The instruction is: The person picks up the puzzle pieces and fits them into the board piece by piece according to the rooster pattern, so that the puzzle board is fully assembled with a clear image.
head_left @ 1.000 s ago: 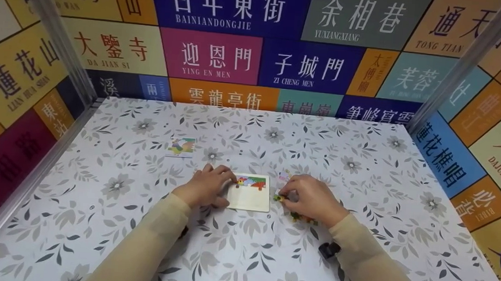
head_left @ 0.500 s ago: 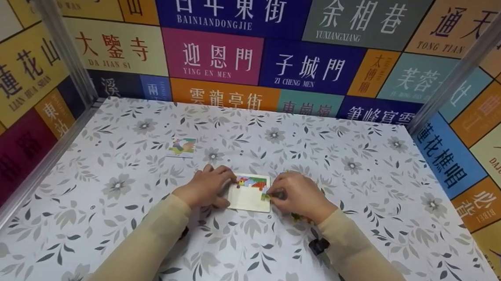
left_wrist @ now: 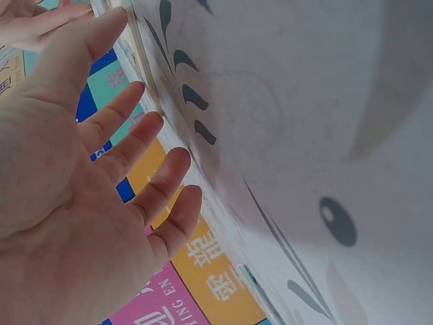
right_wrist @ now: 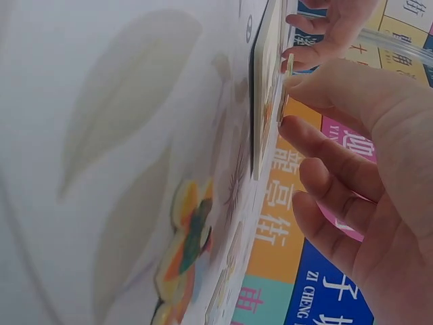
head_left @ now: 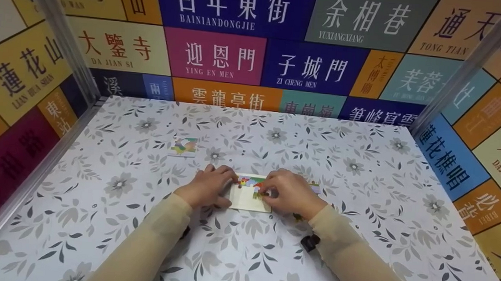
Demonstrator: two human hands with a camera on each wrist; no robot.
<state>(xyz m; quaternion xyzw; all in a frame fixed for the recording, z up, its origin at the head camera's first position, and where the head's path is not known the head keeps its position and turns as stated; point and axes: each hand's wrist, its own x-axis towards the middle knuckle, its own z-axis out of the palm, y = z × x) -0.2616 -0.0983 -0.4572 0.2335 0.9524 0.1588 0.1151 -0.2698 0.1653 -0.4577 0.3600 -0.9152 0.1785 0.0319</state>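
Puzzle piece point(head_left: 259, 194) is sitting pinched in the right hand point(head_left: 288, 195), hovering over the puzzle board's point(head_left: 246, 200) right side on the tabletop point(head_left: 358, 236). Left hand point(head_left: 206, 187), fingers relaxed and flat, is steadying the board's left edge.

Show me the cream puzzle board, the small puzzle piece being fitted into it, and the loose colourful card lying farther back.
Cream puzzle board point(head_left: 244, 200), head view, bare lower part.
Small puzzle piece point(head_left: 257, 194), head view, visible edge by right fingertips.
Loose colourful card point(head_left: 183, 146), head view, centre.
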